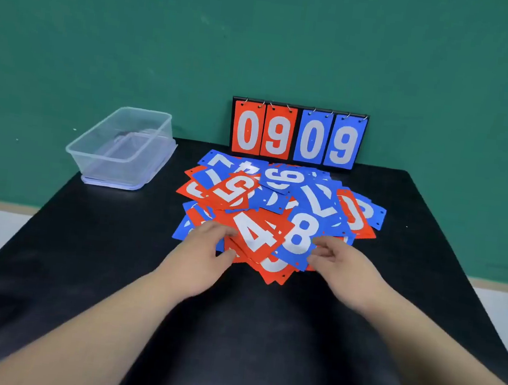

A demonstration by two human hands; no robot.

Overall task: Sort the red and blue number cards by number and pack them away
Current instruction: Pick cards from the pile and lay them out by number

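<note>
- Forearms lay in from the near edge of the black table (48,264); L hand (205,247) and R hand (341,264) sat at the near side of the card pile (277,201), one on each side.
- L hand: fingers fairly straight on the pile's near-left edge, touching the red 4 (257,234), thumb spread by its lower edge. No firm pinch seen.
- R hand: fingers loosely curled at the edge of the blue 8 (299,238); couldn't tell if it pinched the card or only touched it.
- Cards: all loose, red/blue mixed, overlapping mid-table. None in the clear box (121,148), which stood well apart at the far-left corner.
- Scoreboard (297,134) reading 0909 stood just behind the pile.
- Step, prob.: very start of the sort.
- To do it well: take top cards first (4, 8) and slide each off sideways, not from under, so the pile didn't scatter.
- Cards looked thin & slick, so peel one at a time by a corner.
- Use bare table near the body for number stacks; watch 6 vs 9.
</note>
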